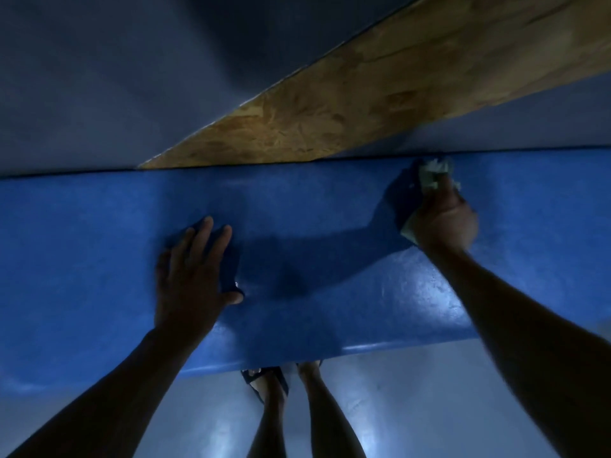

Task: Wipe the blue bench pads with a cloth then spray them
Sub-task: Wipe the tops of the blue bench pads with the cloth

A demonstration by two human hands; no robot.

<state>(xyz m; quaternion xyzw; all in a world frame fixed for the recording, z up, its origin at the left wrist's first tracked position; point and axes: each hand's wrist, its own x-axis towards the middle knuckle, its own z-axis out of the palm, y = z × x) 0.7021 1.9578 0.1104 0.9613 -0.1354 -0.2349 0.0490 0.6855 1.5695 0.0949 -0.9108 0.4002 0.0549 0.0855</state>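
The blue bench pad (297, 226) runs as a wide band across the middle of the view, from nine o'clock to three o'clock, with a strip of bare chipboard (380, 94) slanting away behind it toward one o'clock and a grey floor (413, 408) below, where the person's two feet show at six o'clock. The right hand (444, 223), out at about two o'clock, is clenched around a pale cloth (434, 173) and presses it against the pad right at its far edge, where the pad meets the wall. The left hand (195, 276), near nine o'clock of centre, lies flat and unclenched on the pad with fingers spread, holding nothing; it looks to be bracing the person's lean. By my judgement the wiping step is under way and not finished: the cloth is at work on the right part of the far edge. The light is too dim to tell which stretches are already clean, though the near right area shows a sheen that may be dampness. No spray bottle is in view, so spraying appears to be wholly ahead, as does any other pad beyond this one.
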